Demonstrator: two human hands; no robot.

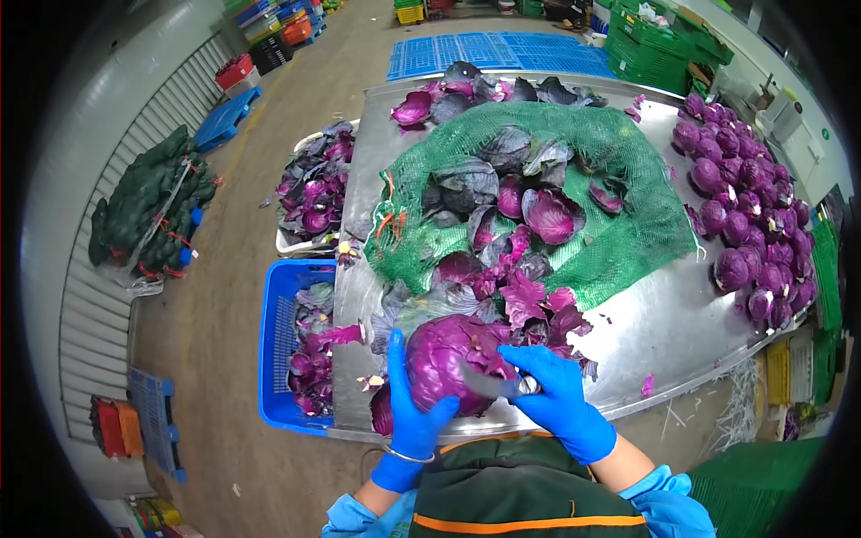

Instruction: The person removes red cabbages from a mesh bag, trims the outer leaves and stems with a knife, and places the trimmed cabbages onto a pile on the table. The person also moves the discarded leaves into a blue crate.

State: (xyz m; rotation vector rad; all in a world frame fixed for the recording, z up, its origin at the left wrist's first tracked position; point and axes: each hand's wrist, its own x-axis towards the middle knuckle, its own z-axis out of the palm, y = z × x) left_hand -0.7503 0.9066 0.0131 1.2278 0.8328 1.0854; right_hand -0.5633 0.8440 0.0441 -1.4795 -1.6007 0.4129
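A large red cabbage (439,354) is at the near edge of the metal table, its outer leaves partly peeled. My left hand (417,417), in a blue glove, cups its left side with thumb and fingers. In my gloved right hand (556,390) is a knife (487,384), its blade lying against the cabbage's right side. Loose purple leaves (529,305) are heaped just beyond the cabbage. Farther back, a green mesh bag (628,224) lies spread with several dark-leaved cabbages and leaves on it.
Many trimmed red cabbages (753,197) are piled at the table's right side. A blue crate (273,359) and a white bin (291,240) of leaves stand left of the metal table (646,350). Full green net sacks (143,202) lean near the left wall. Blue pallets (502,52) lie beyond the table.
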